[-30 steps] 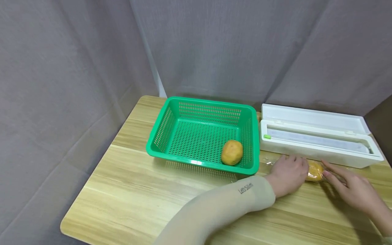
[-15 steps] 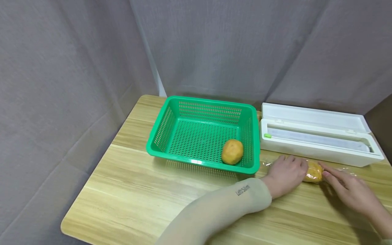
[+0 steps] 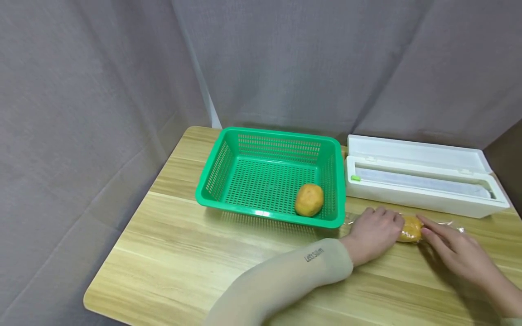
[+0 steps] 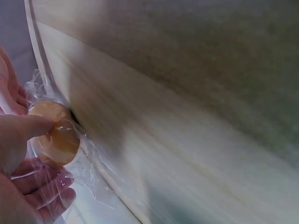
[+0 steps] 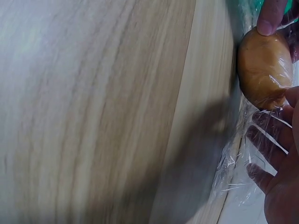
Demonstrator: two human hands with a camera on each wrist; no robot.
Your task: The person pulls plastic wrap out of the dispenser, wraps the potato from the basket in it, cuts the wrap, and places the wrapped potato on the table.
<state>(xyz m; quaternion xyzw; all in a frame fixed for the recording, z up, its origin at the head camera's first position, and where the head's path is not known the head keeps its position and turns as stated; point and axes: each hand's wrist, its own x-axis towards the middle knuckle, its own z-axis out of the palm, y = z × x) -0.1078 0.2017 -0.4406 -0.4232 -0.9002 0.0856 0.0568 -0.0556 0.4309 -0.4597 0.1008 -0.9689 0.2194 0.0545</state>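
A yellow-brown potato lies on the table, with clear cling film around it. My left hand holds its left end; in the left wrist view the thumb presses on the potato and the fingers lie behind, in the film. At the other end my right hand pinches the film-covered potato between thumb and fingers. Loose, crumpled film sticks out past both hands. A second potato sits in the right front corner of the green basket.
Behind the hands stands a long white cling film box, lid up, a film roll inside and a green slider at its left. The wooden table reaches left and forward. A grey curtain hangs behind.
Both hands and the wrapped potato have shifted slightly left along the table. More loose film shows beyond my right hand. The basket and its potato stay put.
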